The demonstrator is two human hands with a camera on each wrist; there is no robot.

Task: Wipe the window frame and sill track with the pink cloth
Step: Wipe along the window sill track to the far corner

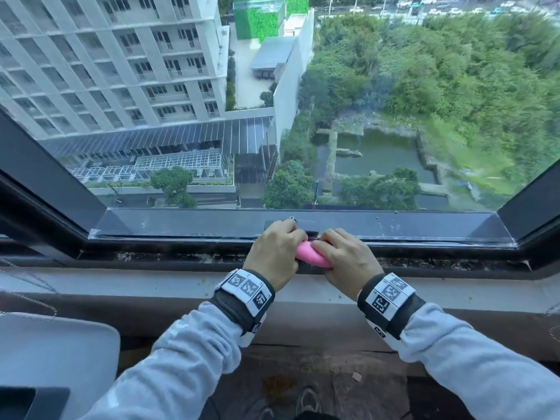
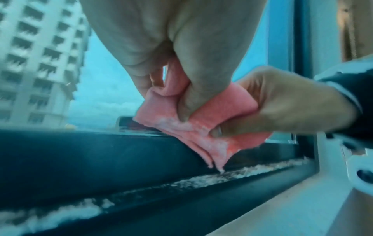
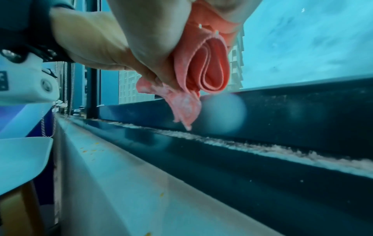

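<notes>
The folded pink cloth point(image 1: 312, 254) is held between both hands just above the dark sill track point(image 1: 181, 258), at the middle of the window. My left hand point(image 1: 280, 250) pinches its left part, thumb in front in the left wrist view, cloth point(image 2: 201, 127). My right hand point(image 1: 342, 259) grips the right part, where the cloth point(image 3: 212, 63) shows as a rolled fold. Its dusty lower corner hangs close over the track. Pale crumbly dirt lines the track point(image 2: 201, 178) point(image 3: 262, 148) on both sides of the hands. The black window frame point(image 1: 197, 225) runs right behind them.
A small black latch point(image 1: 306, 225) sits on the frame behind the fingers. The grey stone sill point(image 1: 151, 286) lies in front of the track. A white rounded object point(image 1: 54, 353) and a beaded blind chain point(image 1: 30, 294) are at the left. Slanted frame posts close in both sides.
</notes>
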